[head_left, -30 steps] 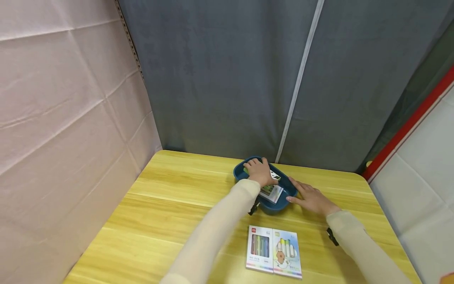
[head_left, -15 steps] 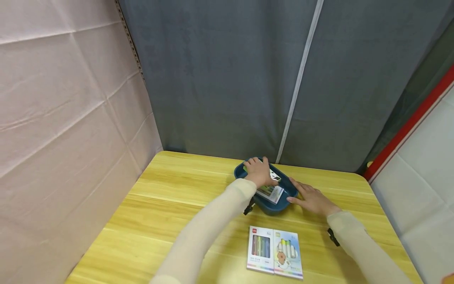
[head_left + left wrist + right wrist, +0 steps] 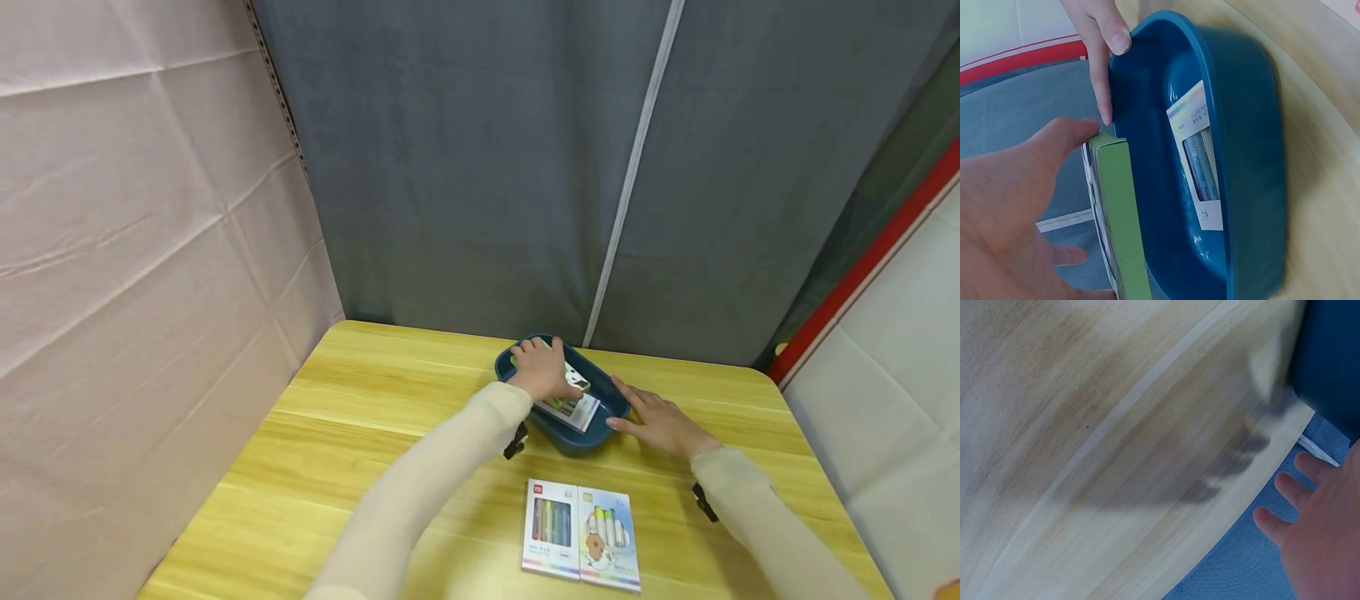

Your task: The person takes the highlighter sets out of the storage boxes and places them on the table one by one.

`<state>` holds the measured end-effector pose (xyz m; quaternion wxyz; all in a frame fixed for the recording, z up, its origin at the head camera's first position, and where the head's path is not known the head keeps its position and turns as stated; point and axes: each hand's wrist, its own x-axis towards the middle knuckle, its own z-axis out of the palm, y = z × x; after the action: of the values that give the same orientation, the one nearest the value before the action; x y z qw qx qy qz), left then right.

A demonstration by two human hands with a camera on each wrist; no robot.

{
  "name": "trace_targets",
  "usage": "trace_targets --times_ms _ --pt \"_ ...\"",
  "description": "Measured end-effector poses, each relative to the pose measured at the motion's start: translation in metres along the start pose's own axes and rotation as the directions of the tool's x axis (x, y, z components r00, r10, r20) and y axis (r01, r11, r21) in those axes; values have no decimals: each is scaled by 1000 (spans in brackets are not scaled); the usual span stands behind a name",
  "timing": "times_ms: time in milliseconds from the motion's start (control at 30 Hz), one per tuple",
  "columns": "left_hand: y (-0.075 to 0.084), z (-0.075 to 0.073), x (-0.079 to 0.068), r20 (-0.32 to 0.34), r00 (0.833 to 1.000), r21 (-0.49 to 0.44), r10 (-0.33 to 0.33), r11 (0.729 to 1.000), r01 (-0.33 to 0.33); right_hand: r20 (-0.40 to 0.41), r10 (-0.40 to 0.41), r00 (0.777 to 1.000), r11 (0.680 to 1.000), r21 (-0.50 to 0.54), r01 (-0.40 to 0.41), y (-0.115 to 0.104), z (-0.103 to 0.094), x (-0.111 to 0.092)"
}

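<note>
My left hand [image 3: 542, 370] grips a flat box with green sides [image 3: 1120, 206] and a black-and-white face, the thumb at one end and fingertips at the other. It holds the box over the dark blue oval bin [image 3: 1252, 156]. Inside the bin, a white marker box [image 3: 1200, 165] with a clear window leans against the wall. My right hand [image 3: 660, 421] rests with straight fingers against the bin's right end, the thumb at the rim. In the right wrist view several fingertips [image 3: 1272, 524] show below the bin's corner.
Two flat pen boxes lie side by side nearer on the wooden table [image 3: 360, 392]: one windowed box [image 3: 551, 527] and one with a printed picture [image 3: 607, 537]. A grey curtain [image 3: 465, 167] hangs behind the table, and a pale cloth wall [image 3: 150, 275] stands at the left.
My left hand has shifted slightly left and nearer with the green-sided box, uncovering more of the marker box in the bin. The right hand has stayed at the bin's end.
</note>
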<state>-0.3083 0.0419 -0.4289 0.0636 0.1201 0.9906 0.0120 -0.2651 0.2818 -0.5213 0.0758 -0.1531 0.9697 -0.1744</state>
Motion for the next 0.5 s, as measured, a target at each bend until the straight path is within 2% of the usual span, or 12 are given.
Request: trace_targets --times_ms 133,500 --pt "-2 0 -4 11 1000 -26 16 1000 -16 9 4 1000 1000 13 -4 1 1 2" --pt "-7 -1 -10 8 999 -28 36 999 -36 7 8 1000 1000 13 -8 2 0 1"
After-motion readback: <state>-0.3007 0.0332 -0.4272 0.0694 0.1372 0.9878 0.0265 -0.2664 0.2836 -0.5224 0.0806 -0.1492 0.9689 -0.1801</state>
